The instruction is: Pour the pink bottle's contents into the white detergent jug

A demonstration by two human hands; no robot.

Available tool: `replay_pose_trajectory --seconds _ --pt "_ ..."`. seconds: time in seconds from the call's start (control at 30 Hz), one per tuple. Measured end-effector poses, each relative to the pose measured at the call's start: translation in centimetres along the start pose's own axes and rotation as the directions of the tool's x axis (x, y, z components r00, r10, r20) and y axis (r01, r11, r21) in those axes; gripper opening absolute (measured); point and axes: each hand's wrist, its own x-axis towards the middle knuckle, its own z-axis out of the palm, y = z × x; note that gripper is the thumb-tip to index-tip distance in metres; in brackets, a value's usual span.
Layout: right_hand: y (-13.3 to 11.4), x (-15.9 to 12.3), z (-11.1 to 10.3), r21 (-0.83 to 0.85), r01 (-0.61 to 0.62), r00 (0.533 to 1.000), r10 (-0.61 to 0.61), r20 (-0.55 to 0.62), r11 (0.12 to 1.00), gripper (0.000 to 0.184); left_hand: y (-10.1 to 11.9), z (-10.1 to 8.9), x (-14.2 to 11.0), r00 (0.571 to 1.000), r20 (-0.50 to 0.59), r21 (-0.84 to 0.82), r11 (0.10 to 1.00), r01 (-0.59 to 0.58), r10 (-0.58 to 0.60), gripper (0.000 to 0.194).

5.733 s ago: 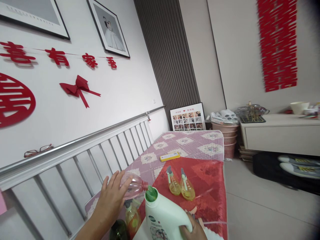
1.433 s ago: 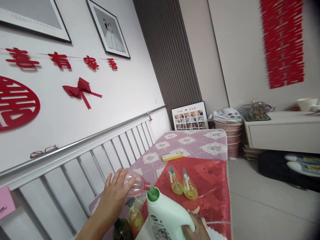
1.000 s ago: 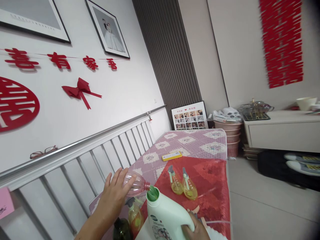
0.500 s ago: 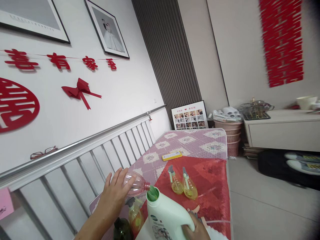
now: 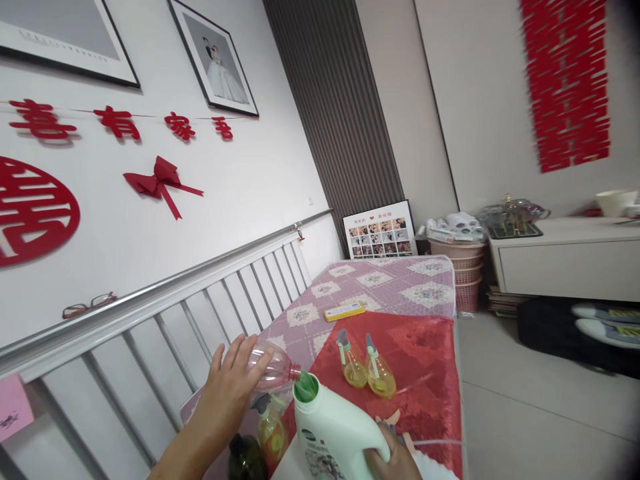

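My left hand [image 5: 233, 377] is wrapped round a clear pink plastic bottle [image 5: 277, 367], tilted on its side. Its neck meets the green spout of a pale green detergent jug [image 5: 330, 427]. My right hand [image 5: 393, 457] grips that jug by its handle, low in the view; some fingers are hidden behind it. Two spray bottles [image 5: 380, 379] with yellow liquid stand on the red cloth [image 5: 420, 353] beyond the jug. Below my left wrist are another yellow spray bottle [image 5: 271, 430] and a dark green bottle [image 5: 247, 459].
A yellow-and-white box [image 5: 345, 311] lies on the floral bed cover [image 5: 375, 280]. White railings [image 5: 200, 313] run along the left, with glasses [image 5: 89, 305] on the ledge. Pink baskets [image 5: 467, 280] and a white cabinet [image 5: 575, 260] stand at the right.
Both hands, the pink bottle and the jug stay almost exactly where they were. The view has shifted very slightly.
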Motion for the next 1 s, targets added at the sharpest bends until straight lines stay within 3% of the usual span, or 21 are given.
replay_pose_trajectory --seconds 0.23,0.53,1.0 --pt "-0.2 -0.2 -0.1 0.027 0.017 1.000 -0.017 -0.013 0.999 0.036 -0.2 0.0 -0.1 0.999 -0.031 0.008 1.000 -0.022 0.023 0.063" --pt "0.4 0.1 0.2 0.006 0.006 1.000 -0.006 -0.015 1.000 0.042 -0.2 0.2 0.0 0.999 -0.040 0.008 1.000 -0.025 0.025 0.062" --pt "0.7 0.2 0.4 0.026 0.022 0.999 -0.021 -0.039 0.999 0.038 -0.4 -0.1 0.2 0.999 0.007 0.034 0.999 -0.043 0.042 0.057"
